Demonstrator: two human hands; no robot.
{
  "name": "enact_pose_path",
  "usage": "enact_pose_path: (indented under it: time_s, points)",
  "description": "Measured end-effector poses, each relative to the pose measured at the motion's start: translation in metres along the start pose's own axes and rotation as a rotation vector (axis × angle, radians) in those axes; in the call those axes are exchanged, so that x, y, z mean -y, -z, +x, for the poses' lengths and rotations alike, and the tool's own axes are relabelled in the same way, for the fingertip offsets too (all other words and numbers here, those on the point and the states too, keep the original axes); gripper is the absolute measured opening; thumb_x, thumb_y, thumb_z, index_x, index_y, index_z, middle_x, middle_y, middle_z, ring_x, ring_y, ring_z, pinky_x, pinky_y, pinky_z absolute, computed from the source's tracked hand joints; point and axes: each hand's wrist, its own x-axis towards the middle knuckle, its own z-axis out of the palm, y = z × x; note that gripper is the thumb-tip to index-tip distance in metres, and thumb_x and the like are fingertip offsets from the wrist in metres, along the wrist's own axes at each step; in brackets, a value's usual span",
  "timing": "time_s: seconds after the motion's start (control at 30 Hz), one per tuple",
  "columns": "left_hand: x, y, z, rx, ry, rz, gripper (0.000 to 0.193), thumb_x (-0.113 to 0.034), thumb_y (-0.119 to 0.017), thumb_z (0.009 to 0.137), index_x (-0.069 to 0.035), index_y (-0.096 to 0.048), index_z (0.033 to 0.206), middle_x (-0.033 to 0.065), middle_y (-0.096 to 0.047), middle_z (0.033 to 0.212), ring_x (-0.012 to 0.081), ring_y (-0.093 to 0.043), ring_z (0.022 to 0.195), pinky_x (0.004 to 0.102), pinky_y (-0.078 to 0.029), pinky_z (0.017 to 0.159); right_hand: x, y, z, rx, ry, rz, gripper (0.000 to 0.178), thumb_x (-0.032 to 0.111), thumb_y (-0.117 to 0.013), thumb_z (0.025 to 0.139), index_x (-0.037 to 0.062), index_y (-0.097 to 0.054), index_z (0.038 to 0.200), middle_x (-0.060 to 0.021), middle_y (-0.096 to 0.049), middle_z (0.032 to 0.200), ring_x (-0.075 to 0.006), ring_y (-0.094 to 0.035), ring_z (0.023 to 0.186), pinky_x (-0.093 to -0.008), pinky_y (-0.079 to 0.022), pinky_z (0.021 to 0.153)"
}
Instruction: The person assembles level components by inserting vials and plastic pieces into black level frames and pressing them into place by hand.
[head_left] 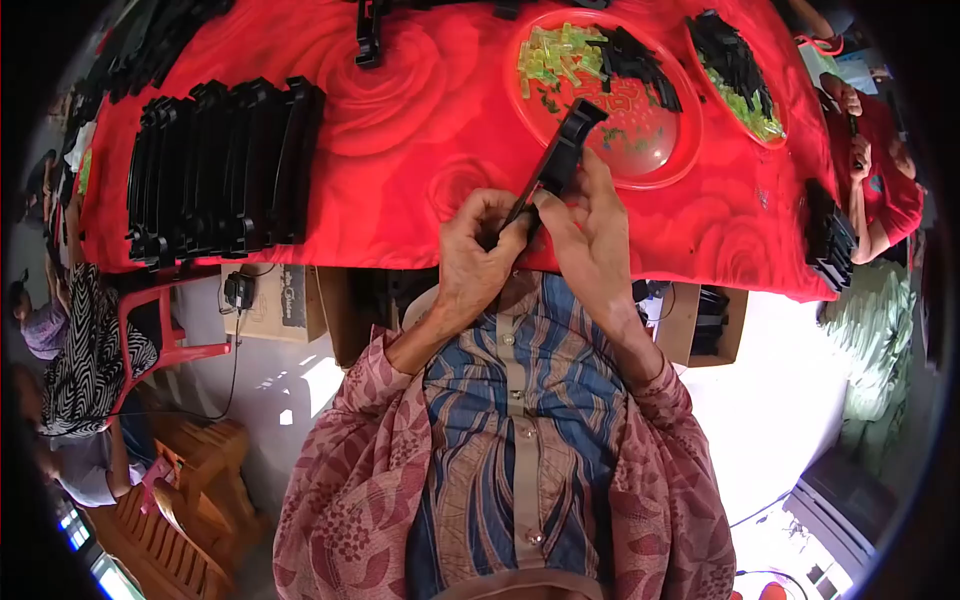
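Note:
A long black plastic part (563, 152) with a raised end slants up and away in front of my chest, held between both hands over the table's near edge. My left hand (477, 250) is closed round its lower end, thumb on top. With thumb and fingers, my right hand (588, 222) grips the part higher up along its right side. Beyond the part's tip lies a round red tray (690, 150) holding yellow-green clear plastic pieces (555, 60) and slim black strips (640, 65). The lower end of the part is hidden by my fingers.
A row of similar black parts (225, 170) lies on the red rose-patterned tablecloth (400, 110) at left. Another tray (778, 138) stands at far right, near more black parts (828, 235). Cardboard boxes (700, 330) sit under the table. Co-workers sit at both sides.

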Motion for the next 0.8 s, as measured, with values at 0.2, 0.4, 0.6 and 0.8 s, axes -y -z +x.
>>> enact_pose_path:
  time_s: [0.2,0.4,0.6,0.8]
  points:
    - [-0.005,-0.003,-0.004,0.016,-0.048,0.026,0.012,0.002,-0.063,0.089,0.002,-0.058,0.099,0.0014,-0.065,0.081,0.0048,-0.059,0.075,0.0206,-0.047,0.065,-0.003,-0.005,-0.003,-0.041,0.028,-0.1,0.039,0.005,-0.058,0.087,-0.0044,-0.043,0.122,-0.0152,-0.062,0.08,-0.029,-0.062,0.067,-0.0406,-0.048,0.06]
    - [-0.018,-0.001,-0.005,0.069,-0.039,0.101,0.007,0.005,-0.059,0.089,0.002,-0.055,0.094,0.003,-0.063,0.076,0.0055,-0.058,0.073,0.0224,-0.046,0.064,0.003,-0.016,-0.011,-0.107,0.097,-0.192,0.036,0.002,-0.06,0.084,-0.0026,-0.041,0.115,-0.0192,-0.06,0.082,-0.0318,-0.063,0.07,-0.0424,-0.048,0.061]
    - [-0.009,0.0,-0.001,0.046,-0.144,0.256,0.008,0.006,-0.059,0.09,0.001,-0.053,0.093,0.0026,-0.06,0.074,0.0071,-0.057,0.072,0.0239,-0.047,0.063,-0.005,-0.016,-0.004,-0.1,0.035,-0.349,0.042,0.001,-0.06,0.082,-0.0042,-0.041,0.119,-0.0218,-0.06,0.084,-0.0362,-0.064,0.073,-0.0445,-0.05,0.065]
    - [-0.006,-0.004,-0.003,0.139,-0.103,0.17,0.033,0.006,-0.058,0.088,0.003,-0.052,0.12,0.0148,-0.068,0.099,0.0159,-0.066,0.095,0.0289,-0.05,0.081,-0.003,-0.003,0.001,-0.123,0.018,-0.205,0.049,0.0,-0.059,0.083,-0.007,-0.043,0.128,-0.0216,-0.064,0.089,-0.0325,-0.067,0.08,-0.0406,-0.052,0.068]
